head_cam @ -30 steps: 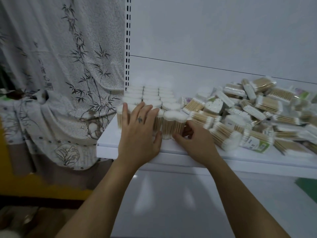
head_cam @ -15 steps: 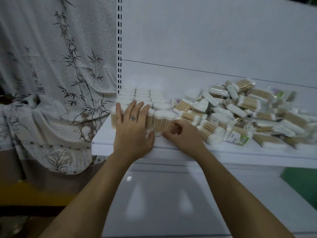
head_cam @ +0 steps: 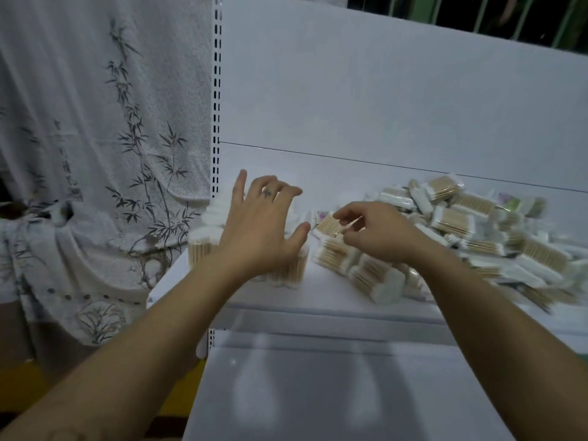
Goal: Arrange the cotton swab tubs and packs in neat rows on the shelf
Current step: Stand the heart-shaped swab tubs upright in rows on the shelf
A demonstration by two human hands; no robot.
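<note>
Two bare hands work a white shelf [head_cam: 318,297] of cotton swabs. The left hand [head_cam: 261,227] hovers with its grip wide, fingers spread and holding nothing, above the upright tubs [head_cam: 203,246] that stand in rows at the shelf's 9 o'clock end beside a bamboo-printed cloth [head_cam: 95,154]. The right hand [head_cam: 378,232] reaches with loosely curled fingers, the tips at the edge of a single pack [head_cam: 329,224]. From my remote seat I cannot tell whether that grip has closed on the pack or only touches it, as the frame is blurred there. The pack lies at 9 o'clock of the right hand, between the two hands and just beside the tubs' 3 o'clock flank. Its sticks seem to run roughly from 8 to 2 o'clock, tilted rather than upright. The loose heap of packs [head_cam: 477,237] sprawls toward 3 o'clock, well apart from the rows. I judge the right hand the nearer one for this pick. The pack would need turning upright before it joins the front row, where the left hand is placed to steady its neighbours.
</note>
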